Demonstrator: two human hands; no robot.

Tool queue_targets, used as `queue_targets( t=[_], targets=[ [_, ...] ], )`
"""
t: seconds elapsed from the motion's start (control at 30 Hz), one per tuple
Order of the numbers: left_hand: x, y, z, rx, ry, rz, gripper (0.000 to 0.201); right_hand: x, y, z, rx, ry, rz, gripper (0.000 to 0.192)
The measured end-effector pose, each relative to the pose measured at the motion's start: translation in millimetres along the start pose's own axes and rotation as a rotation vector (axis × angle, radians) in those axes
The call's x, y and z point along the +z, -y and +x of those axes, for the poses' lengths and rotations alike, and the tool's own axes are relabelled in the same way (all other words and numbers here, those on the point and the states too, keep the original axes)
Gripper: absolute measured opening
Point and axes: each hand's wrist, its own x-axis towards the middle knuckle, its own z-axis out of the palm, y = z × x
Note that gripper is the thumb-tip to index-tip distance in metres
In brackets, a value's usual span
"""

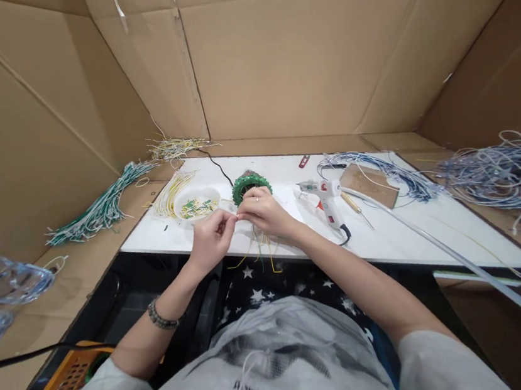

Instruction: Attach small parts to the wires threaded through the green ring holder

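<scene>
Far left, on the cardboard lining: a bundle of green-and-white wires (97,210) is lying fanned out, well apart from the work, seemingly set aside as stock within reach.

Left part of the white tabletop (402,234): a sheaf of pale yellow wires (171,192) is lying just beside a shallow white dish (197,203), which is holding small green and yellow pieces; the dish is sitting near the hands, probably so that parts can be picked without stretching.

Near edge, centre-left: the left hand (210,239) is curling narrow, its fingertips pinching the end of a thin wire, too fine to make out clearly, where it is meeting the other hand. A beaded bracelet (160,317) is circling that wrist.

Centre: the right hand (265,211) is closing lightly over the near side of the green ring (249,186), a toothed round part standing on the tabletop just beyond the knuckles; the hand appears to be steadying it while its fingertips are meeting the left hand's pinch. Thin yellow wire ends (260,252) are hanging from under this hand over the near edge.

Right of centre: a white glue gun (329,197) is resting on its stand, nozzle pointing left, clear of the wires.

Far right: a brown board (369,183) is lying over blue-and-white wires (405,178), and a larger tangled wire heap (510,172) is sitting on the cardboard.
</scene>
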Motion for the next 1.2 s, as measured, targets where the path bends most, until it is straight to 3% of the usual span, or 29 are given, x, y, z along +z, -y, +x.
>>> queue_targets(
  t=[0.13,0.23,0.37,0.47,0.6,0.73,0.8,0.93,1.0,1.1,1.2],
  targets=[
    [2.9,-6.8,-2.2,-0.360,0.057,-0.422,0.028,-1.9,3.8,0.3,-0.073,-0.020,-0.142,0.025],
    [3.0,-10.0,0.3,-0.551,0.106,-0.677,0.028,-3.8,4.3,-0.9,-0.150,-0.024,-0.246,0.033],
    [-0.3,-16.5,6.4,-0.768,0.174,-0.830,0.018,-4.0,1.7,-3.5,-0.233,-0.017,-0.322,0.038],
    [0.8,-21.1,7.4,-0.822,0.196,-0.825,0.018,-2.7,1.0,-3.8,-0.215,0.013,-0.302,0.038],
    [4.6,-16.9,1.1,-0.671,0.093,-0.695,0.029,0.0,1.2,-1.5,-0.149,0.011,-0.222,0.033],
    [-2.3,-0.8,-1.2,-0.152,-0.033,-0.159,0.022,4.1,-1.0,0.7,-0.063,-0.003,-0.160,0.024],
    [-7.4,5.8,0.9,0.041,-0.054,0.046,0.018,5.8,-2.2,0.7,-0.039,0.010,-0.150,0.023],
    [-8.8,5.8,4.3,0.128,-0.025,0.146,0.017,4.9,-2.2,-1.3,-0.074,0.009,-0.138,0.025],
    [-5.0,0.3,4.9,0.046,-0.061,0.072,0.018,2.7,-1.5,-2.6,-0.128,-0.016,-0.130,0.026],
    [1.1,-8.7,6.7,-0.329,-0.073,-0.281,0.018,0.0,-0.3,-3.7,-0.156,-0.025,-0.161,0.028],
    [2.3,-16.1,11.4,-0.651,0.023,-0.573,0.018,-0.4,0.7,-4.1,-0.162,-0.014,-0.218,0.029]
  ],
)
